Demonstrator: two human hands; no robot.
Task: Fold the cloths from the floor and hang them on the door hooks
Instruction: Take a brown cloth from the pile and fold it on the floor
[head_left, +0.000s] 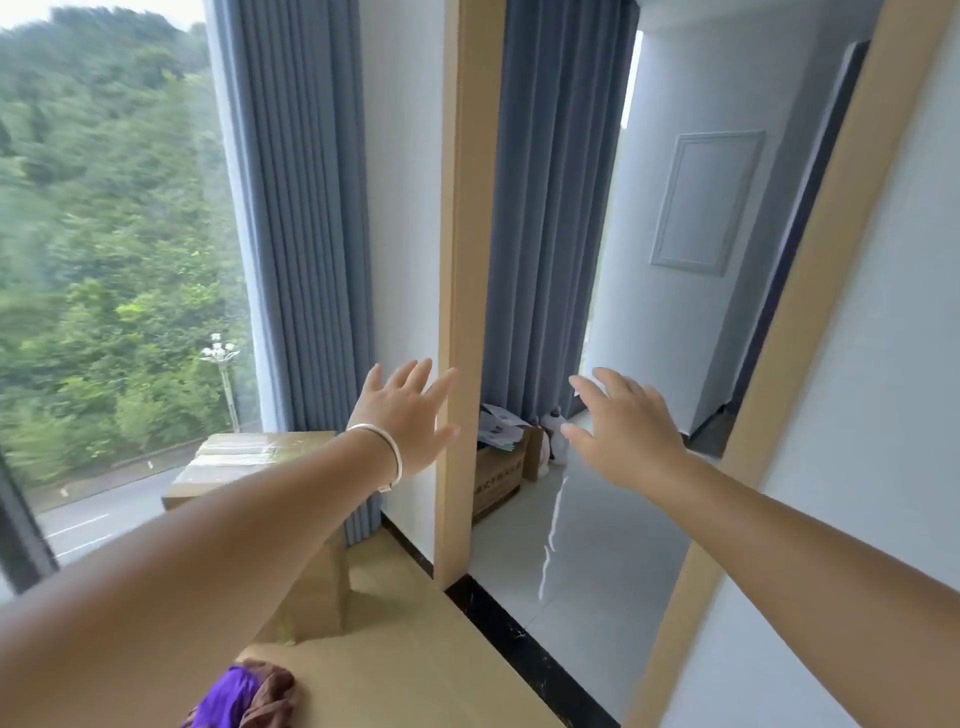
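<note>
Currently both my arms reach forward, bare to the hands. My left hand (402, 415) is spread wide, fingers (418, 371) splayed, palm away from me, holding nothing; a silver bangle (382, 452) sits on that wrist. My right hand (626, 423) is likewise open, fingers apart, empty. Between the two hands stands a pale wooden door post (467, 291); the left hand is just beside it, contact cannot be told.

Cloths (244, 696): a bunched heap on the wood floor (415, 660) at the bottom edge of view, below my left forearm, well apart from both hands. One piece bright purple, shiny-looking; the other reddish brown, duller, crumpled around it. Unfolded. Heap partly cut off by the frame edge.

Other notes: a cardboard box (244, 457) near the window (114, 260), partly hidden by my left arm. Grey-blue curtains (301, 208) hang beside the glass. A black threshold strip (519, 649) separates wood floor from pale tiles (597, 545). View slightly blurred.
</note>
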